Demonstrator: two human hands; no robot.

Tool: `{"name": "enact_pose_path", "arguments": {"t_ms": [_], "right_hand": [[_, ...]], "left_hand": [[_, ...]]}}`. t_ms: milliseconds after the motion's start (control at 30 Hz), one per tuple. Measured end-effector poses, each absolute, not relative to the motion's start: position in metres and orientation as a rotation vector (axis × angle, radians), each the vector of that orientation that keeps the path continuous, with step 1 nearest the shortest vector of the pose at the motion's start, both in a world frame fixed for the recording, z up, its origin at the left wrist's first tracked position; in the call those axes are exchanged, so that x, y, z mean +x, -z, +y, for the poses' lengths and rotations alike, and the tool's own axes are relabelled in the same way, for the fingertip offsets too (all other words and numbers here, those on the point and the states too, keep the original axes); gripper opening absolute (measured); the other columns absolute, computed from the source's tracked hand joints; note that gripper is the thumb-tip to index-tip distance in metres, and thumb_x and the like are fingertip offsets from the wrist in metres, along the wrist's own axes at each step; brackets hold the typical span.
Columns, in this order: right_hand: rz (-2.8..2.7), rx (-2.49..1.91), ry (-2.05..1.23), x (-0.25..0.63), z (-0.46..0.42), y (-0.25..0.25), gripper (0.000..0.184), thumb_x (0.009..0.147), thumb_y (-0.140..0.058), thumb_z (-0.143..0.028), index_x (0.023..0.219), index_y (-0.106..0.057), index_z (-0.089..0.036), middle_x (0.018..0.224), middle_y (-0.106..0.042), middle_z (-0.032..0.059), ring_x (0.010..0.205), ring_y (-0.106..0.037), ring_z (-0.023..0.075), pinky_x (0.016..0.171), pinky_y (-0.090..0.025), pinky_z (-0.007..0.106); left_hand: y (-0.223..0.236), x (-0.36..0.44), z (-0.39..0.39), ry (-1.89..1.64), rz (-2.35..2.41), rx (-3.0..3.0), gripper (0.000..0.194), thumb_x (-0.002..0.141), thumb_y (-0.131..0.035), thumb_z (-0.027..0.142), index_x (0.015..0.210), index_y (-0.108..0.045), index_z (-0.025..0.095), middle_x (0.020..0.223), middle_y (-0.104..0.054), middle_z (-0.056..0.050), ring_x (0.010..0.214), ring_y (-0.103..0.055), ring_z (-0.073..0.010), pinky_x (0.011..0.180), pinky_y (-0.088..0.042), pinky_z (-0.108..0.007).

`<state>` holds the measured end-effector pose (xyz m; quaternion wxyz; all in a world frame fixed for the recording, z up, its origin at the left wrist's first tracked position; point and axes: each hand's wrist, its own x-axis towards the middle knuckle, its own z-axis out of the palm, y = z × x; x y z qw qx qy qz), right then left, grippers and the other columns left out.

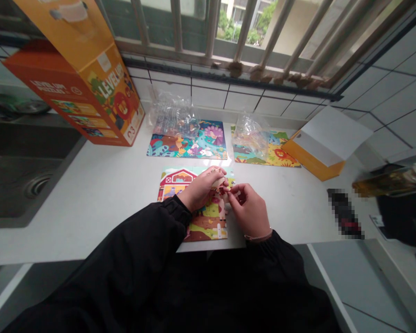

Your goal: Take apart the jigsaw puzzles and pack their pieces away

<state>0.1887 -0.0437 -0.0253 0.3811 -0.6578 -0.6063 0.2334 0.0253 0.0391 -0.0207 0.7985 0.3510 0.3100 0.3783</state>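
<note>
A farm jigsaw puzzle with a red barn lies on the white counter in front of me, partly covered by my hands. Above its upper right part, my left hand is curled around several small puzzle pieces, some showing pale backs. My right hand is at the puzzle's right edge, its thumb and index finger pinched together beside the left fingers at a small reddish puzzle piece. How much of that piece sits in the pinch is hard to make out.
Behind lie a blue forest puzzle and a lion puzzle, each with a crumpled clear plastic bag on it. An orange box stands left near the sink. Right are an open white-and-yellow box and a bottle.
</note>
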Motion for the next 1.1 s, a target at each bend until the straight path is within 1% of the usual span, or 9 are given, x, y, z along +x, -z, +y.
{"name": "enact_pose_path", "arguments": {"t_ms": [100, 300, 500, 567, 633, 700, 833, 967, 1100], "right_hand": [[-1.626, -1.59, -0.411, 0.182, -0.048, 0.024, 0.008, 0.1, -0.07, -0.03, 0.1, -0.072, -0.023, 0.093, -0.075, 0.0021, 0.075, -0.067, 0.0175, 0.074, -0.052, 0.032], [-1.568, -1.618, -0.288, 0.181, -0.048, 0.029, 0.002, 0.098, -0.07, -0.023, 0.098, -0.072, -0.022, 0.089, -0.072, 0.0009, 0.071, -0.066, 0.0169, 0.071, -0.052, 0.032], [-1.805, -1.445, -0.146, 0.177, -0.047, 0.027, 0.012, 0.105, -0.061, -0.022, 0.098, -0.07, -0.022, 0.091, -0.071, 0.0044, 0.08, -0.067, 0.0194, 0.078, -0.053, 0.034], [-1.779, -1.494, -0.174, 0.177, -0.046, 0.027, 0.01, 0.105, -0.061, -0.024, 0.099, -0.069, -0.022, 0.091, -0.072, 0.0045, 0.08, -0.068, 0.0199, 0.078, -0.053, 0.034], [-1.682, -1.599, -0.262, 0.179, -0.045, 0.029, 0.007, 0.102, -0.064, -0.027, 0.101, -0.069, -0.022, 0.09, -0.073, 0.0031, 0.076, -0.068, 0.0194, 0.075, -0.052, 0.033], [-1.576, -1.695, -0.382, 0.182, -0.043, 0.032, 0.009, 0.1, -0.066, -0.03, 0.104, -0.069, -0.023, 0.089, -0.075, 0.0015, 0.071, -0.069, 0.0184, 0.071, -0.052, 0.032], [-1.458, -1.784, -0.514, 0.186, -0.04, 0.034, 0.013, 0.097, -0.067, -0.034, 0.102, -0.07, -0.023, 0.086, -0.076, 0.0003, 0.069, -0.071, 0.0186, 0.07, -0.051, 0.031], [-1.442, -1.727, -0.546, 0.186, -0.041, 0.034, 0.011, 0.097, -0.067, -0.034, 0.1, -0.069, -0.023, 0.084, -0.075, -0.0001, 0.067, -0.069, 0.0181, 0.068, -0.051, 0.031], [-1.601, -1.566, -0.393, 0.181, -0.044, 0.032, 0.007, 0.1, -0.063, -0.029, 0.1, -0.068, -0.024, 0.091, -0.073, 0.0028, 0.077, -0.068, 0.0194, 0.075, -0.053, 0.033]], "left_hand": [[0.019, 0.025, 0.039, -0.825, 0.675, 0.748, 0.031, 0.085, -0.075, 0.035, 0.108, -0.06, 0.02, 0.086, -0.068, -0.002, 0.069, -0.068, -0.0165, 0.057, -0.05, -0.024], [0.02, 0.024, 0.041, -0.84, 0.693, 0.706, 0.033, 0.084, -0.077, 0.035, 0.108, -0.06, 0.021, 0.087, -0.068, -0.003, 0.069, -0.068, -0.0154, 0.06, -0.052, -0.024], [0.019, 0.024, 0.039, -0.832, 0.716, 0.697, 0.03, 0.086, -0.076, 0.035, 0.109, -0.061, 0.023, 0.087, -0.068, -0.004, 0.066, -0.066, -0.0162, 0.05, -0.046, -0.022], [0.019, 0.023, 0.039, -0.849, 0.716, 0.683, 0.031, 0.086, -0.076, 0.036, 0.109, -0.061, 0.023, 0.087, -0.067, -0.003, 0.065, -0.066, -0.0159, 0.049, -0.045, -0.022], [0.019, 0.021, 0.04, -0.881, 0.717, 0.668, 0.029, 0.086, -0.075, 0.035, 0.108, -0.061, 0.022, 0.086, -0.067, -0.003, 0.067, -0.067, -0.015, 0.054, -0.05, -0.022], [0.019, 0.018, 0.041, -0.909, 0.721, 0.65, 0.027, 0.085, -0.073, 0.034, 0.105, -0.062, 0.02, 0.084, -0.067, -0.003, 0.067, -0.067, -0.0143, 0.06, -0.055, -0.023], [0.016, 0.012, 0.041, -0.758, 0.707, 0.66, 0.026, 0.081, -0.071, 0.032, 0.101, -0.065, 0.018, 0.078, -0.067, -0.004, 0.059, -0.063, -0.015, 0.056, -0.054, -0.026], [0.013, 0.012, 0.039, -0.646, 0.738, 0.702, 0.016, 0.079, -0.072, 0.026, 0.091, -0.066, 0.016, 0.074, -0.068, -0.006, 0.058, -0.061, -0.0141, 0.055, -0.052, -0.023], [0.016, 0.013, 0.039, -0.664, 0.758, 0.718, 0.016, 0.079, -0.072, 0.025, 0.091, -0.066, 0.017, 0.074, -0.068, -0.005, 0.058, -0.061, -0.0144, 0.054, -0.05, -0.023]]}}
